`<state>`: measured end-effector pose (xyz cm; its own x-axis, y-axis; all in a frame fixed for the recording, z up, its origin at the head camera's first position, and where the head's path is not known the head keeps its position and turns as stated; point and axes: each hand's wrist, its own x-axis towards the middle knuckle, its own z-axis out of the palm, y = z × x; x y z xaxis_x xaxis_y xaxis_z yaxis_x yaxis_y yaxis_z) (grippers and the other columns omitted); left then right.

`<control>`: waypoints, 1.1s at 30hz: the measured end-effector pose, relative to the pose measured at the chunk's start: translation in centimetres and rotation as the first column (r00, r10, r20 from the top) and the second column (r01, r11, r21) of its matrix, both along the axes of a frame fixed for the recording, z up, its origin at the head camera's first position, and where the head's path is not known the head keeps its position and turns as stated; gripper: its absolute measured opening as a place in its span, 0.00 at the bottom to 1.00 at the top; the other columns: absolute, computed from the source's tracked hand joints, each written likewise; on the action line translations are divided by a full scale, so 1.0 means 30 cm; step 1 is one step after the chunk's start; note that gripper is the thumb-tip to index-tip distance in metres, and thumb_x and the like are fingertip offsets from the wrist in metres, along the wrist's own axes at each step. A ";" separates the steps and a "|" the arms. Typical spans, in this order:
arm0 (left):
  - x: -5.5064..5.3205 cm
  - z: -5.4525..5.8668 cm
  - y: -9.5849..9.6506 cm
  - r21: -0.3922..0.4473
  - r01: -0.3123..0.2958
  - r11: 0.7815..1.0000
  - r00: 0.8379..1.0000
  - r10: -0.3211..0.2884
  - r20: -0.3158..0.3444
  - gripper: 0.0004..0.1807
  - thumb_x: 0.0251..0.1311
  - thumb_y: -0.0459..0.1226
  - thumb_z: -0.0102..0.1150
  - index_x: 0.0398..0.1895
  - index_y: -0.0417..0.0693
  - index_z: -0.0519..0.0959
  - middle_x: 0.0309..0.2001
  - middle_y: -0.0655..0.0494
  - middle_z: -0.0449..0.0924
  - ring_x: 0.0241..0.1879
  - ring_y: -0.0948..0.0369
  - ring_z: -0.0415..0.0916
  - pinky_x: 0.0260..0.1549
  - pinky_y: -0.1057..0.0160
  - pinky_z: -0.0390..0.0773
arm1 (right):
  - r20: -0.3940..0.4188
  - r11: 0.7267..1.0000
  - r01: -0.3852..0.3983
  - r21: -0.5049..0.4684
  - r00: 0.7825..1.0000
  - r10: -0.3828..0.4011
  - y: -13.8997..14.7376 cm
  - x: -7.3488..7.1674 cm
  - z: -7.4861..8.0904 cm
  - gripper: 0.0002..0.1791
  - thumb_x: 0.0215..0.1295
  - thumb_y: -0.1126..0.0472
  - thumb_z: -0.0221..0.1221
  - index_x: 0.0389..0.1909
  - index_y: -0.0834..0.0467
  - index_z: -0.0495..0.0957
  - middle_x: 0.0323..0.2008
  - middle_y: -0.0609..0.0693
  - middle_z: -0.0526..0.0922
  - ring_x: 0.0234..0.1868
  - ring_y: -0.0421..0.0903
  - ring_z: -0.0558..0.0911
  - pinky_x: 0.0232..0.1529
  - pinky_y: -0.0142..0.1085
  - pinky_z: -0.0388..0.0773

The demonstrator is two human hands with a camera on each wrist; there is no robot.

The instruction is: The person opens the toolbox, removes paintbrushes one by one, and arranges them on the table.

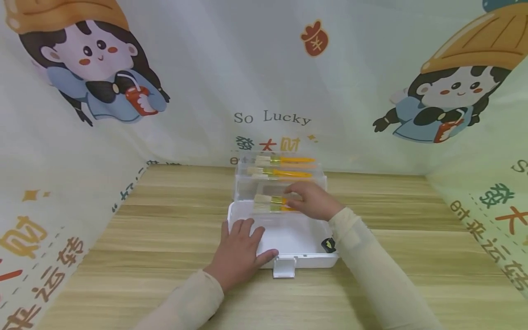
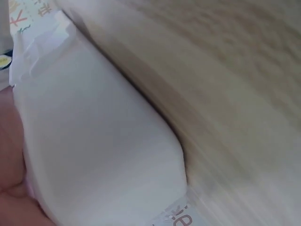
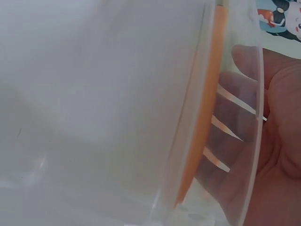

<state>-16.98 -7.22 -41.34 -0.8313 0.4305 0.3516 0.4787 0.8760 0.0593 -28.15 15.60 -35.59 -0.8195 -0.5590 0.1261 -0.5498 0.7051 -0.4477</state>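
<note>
A white plastic case (image 1: 288, 236) stands with its clear trays folded up behind its white base. My left hand (image 1: 241, 247) rests on the front left corner of the base, fingers spread over the rim and thumb along the front edge. In the head view my right hand (image 1: 315, 199) reaches over a low clear tray (image 1: 266, 212) above the base. Flat paintbrushes (image 1: 264, 199) with pale bristles lie in that tray, their orange handles partly under my fingers. Through clear plastic in the right wrist view, my bent fingers (image 3: 230, 99) show behind an orange brush handle (image 3: 207, 117); I cannot tell whether they grip anything.
More orange-handled brushes (image 1: 293, 173) lie in the upper trays. A white latch (image 1: 284, 267) hangs from the front of the case, and a black label (image 1: 328, 245) is inside its right corner. Printed cloth (image 1: 206, 68) surrounds the wooden tabletop (image 1: 181, 206).
</note>
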 end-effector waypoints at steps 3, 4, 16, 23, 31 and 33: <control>0.005 0.009 -0.005 -0.027 -0.013 1.000 0.996 0.015 0.091 0.37 0.66 0.66 0.43 0.61 0.49 0.77 0.63 0.43 0.72 0.64 0.41 0.64 0.60 0.28 0.55 | 0.009 1.000 0.010 0.004 1.000 -0.010 -0.007 -0.001 -0.011 0.18 0.68 0.59 0.62 0.56 0.60 0.79 0.55 0.55 0.81 0.59 0.54 0.78 0.60 0.50 0.72; 0.007 0.010 -0.005 -0.036 -0.016 0.999 0.994 0.020 0.111 0.37 0.67 0.66 0.42 0.63 0.50 0.76 0.65 0.44 0.71 0.66 0.41 0.62 0.60 0.28 0.55 | 0.014 1.000 0.013 0.003 1.000 -0.013 -0.009 -0.001 -0.013 0.17 0.68 0.59 0.63 0.55 0.60 0.79 0.55 0.55 0.81 0.58 0.54 0.78 0.59 0.50 0.73; 0.023 0.000 -0.007 -0.048 0.001 0.999 0.986 0.007 0.168 0.38 0.69 0.66 0.38 0.70 0.52 0.71 0.71 0.43 0.65 0.71 0.41 0.57 0.62 0.29 0.53 | 0.084 0.998 0.043 -0.042 0.996 -0.039 0.000 -0.014 -0.044 0.19 0.67 0.58 0.63 0.56 0.58 0.79 0.57 0.53 0.80 0.60 0.53 0.77 0.60 0.51 0.73; 0.021 -0.008 0.005 -0.030 0.010 0.999 0.985 -0.005 0.173 0.37 0.70 0.65 0.37 0.69 0.52 0.72 0.70 0.43 0.67 0.71 0.41 0.57 0.63 0.29 0.53 | 0.059 0.998 0.040 -0.038 0.998 -0.038 0.031 -0.022 -0.046 0.18 0.65 0.60 0.64 0.55 0.60 0.80 0.55 0.54 0.82 0.60 0.54 0.77 0.61 0.51 0.71; 0.013 -0.005 -0.009 -0.029 0.000 1.000 0.987 0.004 0.163 0.37 0.70 0.65 0.38 0.67 0.51 0.73 0.68 0.44 0.69 0.71 0.42 0.58 0.63 0.28 0.51 | 0.081 0.996 0.072 -0.053 0.994 -0.067 0.004 -0.030 -0.041 0.17 0.65 0.58 0.66 0.53 0.59 0.82 0.55 0.53 0.82 0.60 0.53 0.77 0.61 0.49 0.72; 0.013 -0.005 -0.010 -0.031 0.000 1.000 0.987 0.005 0.163 0.37 0.70 0.65 0.38 0.67 0.51 0.74 0.68 0.45 0.69 0.71 0.42 0.59 0.63 0.28 0.51 | 0.081 0.995 0.082 -0.053 0.994 -0.078 -0.003 -0.028 -0.040 0.18 0.64 0.58 0.66 0.53 0.59 0.82 0.55 0.54 0.82 0.60 0.54 0.77 0.61 0.50 0.71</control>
<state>-16.59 -7.52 -41.49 -0.8774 0.4370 0.1979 0.4629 0.8796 0.1098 -28.98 15.50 -36.78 -0.8699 -0.4852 0.0892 -0.4544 0.7177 -0.5277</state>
